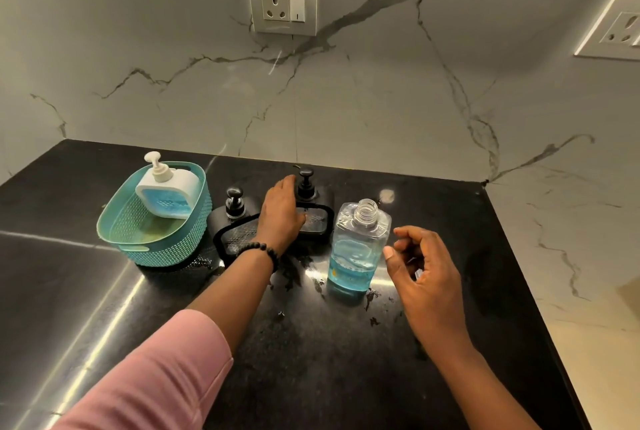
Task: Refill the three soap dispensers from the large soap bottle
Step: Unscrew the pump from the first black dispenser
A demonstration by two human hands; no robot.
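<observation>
left hand (281,213) on black dispenser (309,211); right hand (424,270) beside uncapped soap bottle (358,246).

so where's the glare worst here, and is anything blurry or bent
Head view: bright streaks of glare cross the black counter at left, with a hot spot beside the soap bottle. The right hand is slightly motion-blurred at its fingers. The wide lens bows the counter's edges and tilts the socket at the right edge.

Glossy black stone counter (346,360); clear plastic bottle (356,249).
</observation>
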